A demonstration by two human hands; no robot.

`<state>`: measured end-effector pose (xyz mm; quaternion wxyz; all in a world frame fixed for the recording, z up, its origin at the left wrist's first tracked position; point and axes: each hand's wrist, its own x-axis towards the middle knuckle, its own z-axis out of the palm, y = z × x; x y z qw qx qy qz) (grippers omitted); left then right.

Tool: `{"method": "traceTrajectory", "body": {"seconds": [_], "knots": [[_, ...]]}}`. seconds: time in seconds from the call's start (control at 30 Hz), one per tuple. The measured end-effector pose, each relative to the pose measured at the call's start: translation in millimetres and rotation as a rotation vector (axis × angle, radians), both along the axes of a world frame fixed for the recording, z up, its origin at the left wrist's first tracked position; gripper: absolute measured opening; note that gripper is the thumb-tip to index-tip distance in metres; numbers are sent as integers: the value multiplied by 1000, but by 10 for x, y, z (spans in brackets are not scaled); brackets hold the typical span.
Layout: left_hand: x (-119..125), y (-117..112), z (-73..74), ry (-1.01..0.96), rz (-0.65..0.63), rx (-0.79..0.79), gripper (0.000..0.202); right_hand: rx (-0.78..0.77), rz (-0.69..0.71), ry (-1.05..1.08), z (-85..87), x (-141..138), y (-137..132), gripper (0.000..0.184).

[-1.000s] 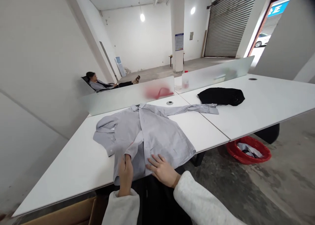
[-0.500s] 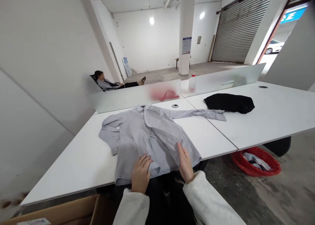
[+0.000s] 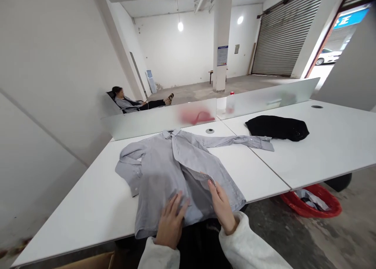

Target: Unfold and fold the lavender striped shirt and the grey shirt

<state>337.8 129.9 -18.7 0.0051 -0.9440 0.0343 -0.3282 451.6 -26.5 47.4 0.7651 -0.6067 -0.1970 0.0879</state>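
A grey button-up shirt [image 3: 157,175] lies front side up on the white table [image 3: 96,206], its collar at the far side. One sleeve stretches out to the right; the other is bent at the left. My left hand [image 3: 170,222] rests on the lower front of the shirt with fingers spread, slightly blurred. My right hand [image 3: 221,204] pinches the edge of the shirt's right front panel between thumb and fingers, lifting it a little so the inside shows beneath.
A folded black garment [image 3: 276,128] lies on the right part of the table, touching the shirt cuff. Frosted dividers [image 3: 141,122] run along the back. A red basin [image 3: 331,208] with cloth stands on the floor at right, a cardboard box [image 3: 88,261] at lower left. Another person [image 3: 129,100] reclines beyond.
My right hand has pulled the right front panel's edge slightly up and inward. My left hand has spread its fingers on the smoother left panel. The view has shifted a little.
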Motion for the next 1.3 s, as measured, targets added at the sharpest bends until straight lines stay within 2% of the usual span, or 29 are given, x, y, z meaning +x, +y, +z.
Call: {"method": "traceTrajectory", "body": {"seconds": [0.07,0.1,0.17,0.23,0.33,0.4,0.47,0.53,0.57,0.63,0.73,0.87,0.93,1.0,1.07,1.13,1.17,1.23,1.3], "knots": [[70,-14,65,36,-136,64,50,36,-120,230,-66,31,54,42],[101,-27,85,34,-161,45,44,52,-183,345,-96,45,71,43],[133,-53,111,-9,-126,-64,33,90,-273,517,-122,75,77,43],[119,-69,139,-92,-55,-220,26,141,-309,576,-93,111,54,42],[66,-88,200,-202,33,-501,17,219,-359,545,26,167,1,39],[59,-109,225,-225,57,-613,18,266,-393,516,113,194,-28,38],[92,-139,214,-232,92,-536,25,299,-410,503,173,205,-45,36],[157,-179,169,-205,93,-304,38,303,-392,498,187,203,-53,36],[194,-202,137,-167,62,-189,42,291,-382,489,176,198,-54,36],[261,-251,68,-94,-34,-52,37,245,-368,452,127,187,-56,37],[303,-297,-4,-82,-112,-103,29,133,-365,369,34,171,-56,41],[234,-263,40,-132,-44,-276,27,13,-246,164,-8,139,-59,39],[197,-259,59,-155,-49,-306,22,-8,-188,43,14,115,-65,39],[190,-305,-4,-123,-107,-319,24,-42,-176,-49,49,93,-80,39],[212,-393,-168,-45,-209,-367,28,-109,-132,-152,85,82,-106,39],[240,-466,-384,80,-311,-536,34,-205,5,-311,106,80,-138,39],[250,-476,-484,161,-327,-683,38,-266,110,-406,104,81,-152,40],[256,-414,-614,308,-240,-1066,44,-403,336,-575,60,81,-163,41],[244,-258,-623,423,-91,-1486,52,-546,518,-666,-47,73,-147,42]]}}
